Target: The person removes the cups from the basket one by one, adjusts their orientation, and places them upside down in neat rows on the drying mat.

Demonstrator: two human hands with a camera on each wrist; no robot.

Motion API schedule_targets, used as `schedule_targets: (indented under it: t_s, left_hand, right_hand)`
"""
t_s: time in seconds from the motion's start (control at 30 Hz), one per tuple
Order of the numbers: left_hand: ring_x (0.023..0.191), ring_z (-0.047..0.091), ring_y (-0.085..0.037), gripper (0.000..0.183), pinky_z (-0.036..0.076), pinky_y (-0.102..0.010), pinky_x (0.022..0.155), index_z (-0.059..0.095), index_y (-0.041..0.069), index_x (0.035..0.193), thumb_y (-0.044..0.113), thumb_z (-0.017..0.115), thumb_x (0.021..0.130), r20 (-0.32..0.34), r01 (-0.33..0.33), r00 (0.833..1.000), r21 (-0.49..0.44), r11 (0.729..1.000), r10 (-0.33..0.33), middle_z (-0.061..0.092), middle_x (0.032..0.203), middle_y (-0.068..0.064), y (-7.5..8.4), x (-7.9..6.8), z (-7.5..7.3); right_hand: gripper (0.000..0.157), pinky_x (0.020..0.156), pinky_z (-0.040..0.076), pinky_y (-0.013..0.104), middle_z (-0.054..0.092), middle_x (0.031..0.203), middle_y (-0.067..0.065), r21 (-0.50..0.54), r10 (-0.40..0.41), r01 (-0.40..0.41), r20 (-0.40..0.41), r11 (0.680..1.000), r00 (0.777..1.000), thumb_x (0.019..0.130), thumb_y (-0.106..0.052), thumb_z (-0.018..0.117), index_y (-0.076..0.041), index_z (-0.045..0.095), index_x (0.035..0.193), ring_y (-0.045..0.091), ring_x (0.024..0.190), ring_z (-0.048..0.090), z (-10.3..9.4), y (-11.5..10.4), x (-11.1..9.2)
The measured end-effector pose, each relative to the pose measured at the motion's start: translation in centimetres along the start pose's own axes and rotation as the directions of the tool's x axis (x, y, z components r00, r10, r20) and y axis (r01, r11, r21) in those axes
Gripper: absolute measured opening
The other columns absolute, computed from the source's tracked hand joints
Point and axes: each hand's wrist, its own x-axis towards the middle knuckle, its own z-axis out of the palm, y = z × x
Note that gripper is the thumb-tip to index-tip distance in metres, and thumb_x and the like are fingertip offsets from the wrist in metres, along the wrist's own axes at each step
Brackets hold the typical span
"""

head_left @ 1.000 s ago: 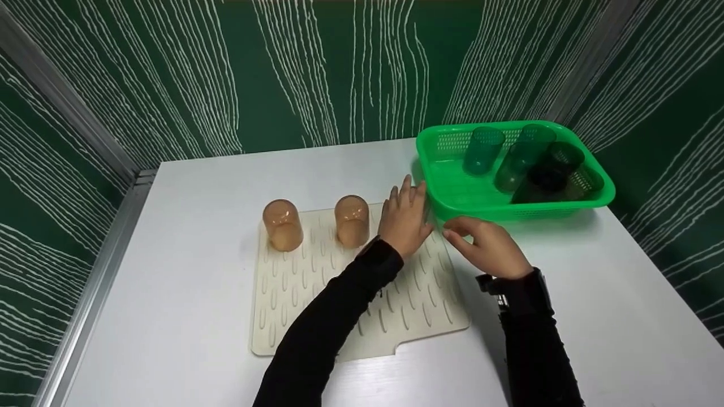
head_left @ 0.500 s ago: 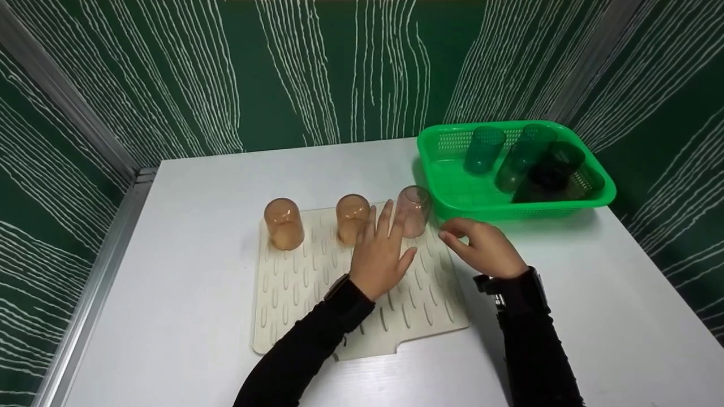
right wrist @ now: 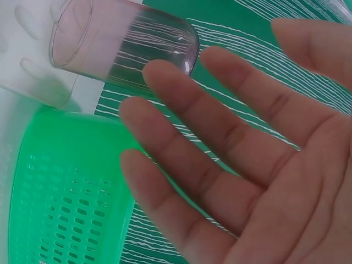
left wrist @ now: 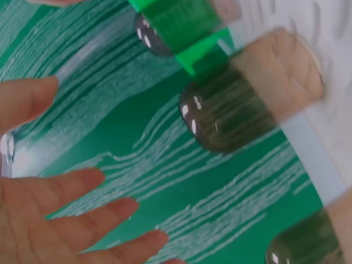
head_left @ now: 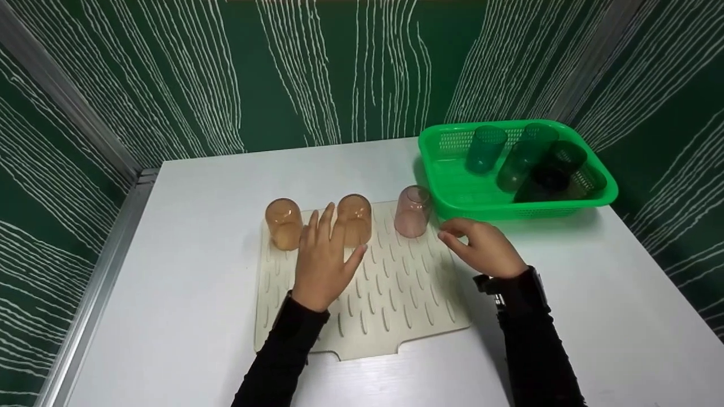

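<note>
Just beside pink glass (head_left: 412, 212): green basket (head_left: 457, 189), tumblers (head_left: 485, 150) inside.

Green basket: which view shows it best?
Head view: the green basket is fully in frame there, its whole rim showing and the cups inside visible. Right wrist shows only part of its perforated wall, cut off at the bottom edge. Left wrist shows just a blurred green piece near the top.

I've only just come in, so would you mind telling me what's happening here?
The person's left hand is spread over the ridged mat near two amber cups, and the right hand is near a pink cup; neither holds anything. All three cups stand upside down on the mat, while more cups sit in the green basket.
</note>
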Motion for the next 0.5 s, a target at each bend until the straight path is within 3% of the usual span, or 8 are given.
schedule_targets:
  t_s: [0.27,0.5]
  left_hand:
    - [0.127,0.048,-0.047,0.064,0.038,-0.058,0.105,0.054,0.004,0.135,0.042,0.071,0.087,0.100,0.085,0.991,0.059,0.995,-0.091,0.051,0.139,-0.025,-2.1,-1.5,-1.3]
    - [0.130,0.047,-0.044,0.060,0.037,-0.059,0.106,0.059,0.003,0.130,0.043,0.071,0.087,0.157,0.139,0.976,0.067,0.988,-0.148,0.053,0.136,-0.025,-2.7,-1.7,-1.6]
  right_hand:
    - [0.028,0.096,0.049,0.049,0.070,0.117,0.011,0.003,0.000,0.000,-0.006,1.000,1.000,0.098,-0.029,0.059,-0.009,0.070,0.115,0.031,0.113,0.063,-0.1,0.0,0.1]
    - [0.036,0.102,0.044,0.050,0.064,0.127,0.013,-0.001,0.011,-0.011,-0.017,1.000,1.000,0.097,-0.030,0.061,-0.008,0.064,0.125,0.032,0.124,0.056,-0.7,0.3,0.0]
